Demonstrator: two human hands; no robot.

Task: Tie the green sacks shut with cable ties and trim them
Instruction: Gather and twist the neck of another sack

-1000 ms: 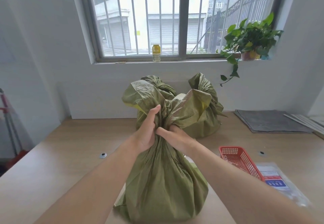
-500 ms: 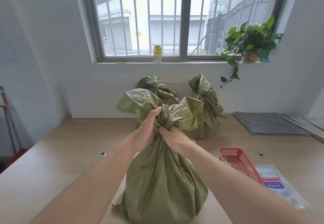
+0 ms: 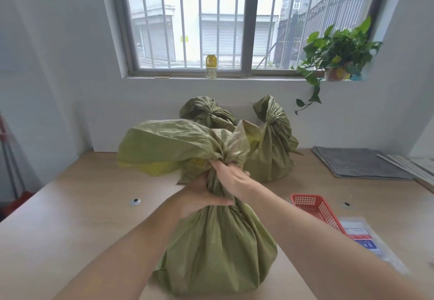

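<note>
**Ann:** Your left hand (image 3: 199, 197) wraps round the neck of the near sack (image 3: 216, 248), low down, with its fingers curled tight.

**Ben:** And your right hand (image 3: 231, 177) grabs the same neck just above it. Your two hands touch, and both squeeze the bunched cloth.

**Ann:** I think you should squeeze that neck thin. A tie goes round a thin neck more easily.

**Ben:** You hold no tie now, so one hand has to let go and fetch one. Let your left hand hold the neck alone, and hold it hard, so the bunch does not open.

**Ann:** The near sack stands on the table (image 3: 70, 224), right in front of you. Its fat belly sits under your hands.

**Ben:** Its loose top flops over to the left, above your left hand.

**Ann:** The back left sack (image 3: 206, 114) and the back right sack (image 3: 272, 149) stand by the wall, apart from your hands. Their necks look bunched, but I cannot tell if ties are on them.

**Ben:** The red basket (image 3: 314, 208) and the plastic packet (image 3: 366, 241) lie near your right arm. I cannot tell what is in them.
</note>
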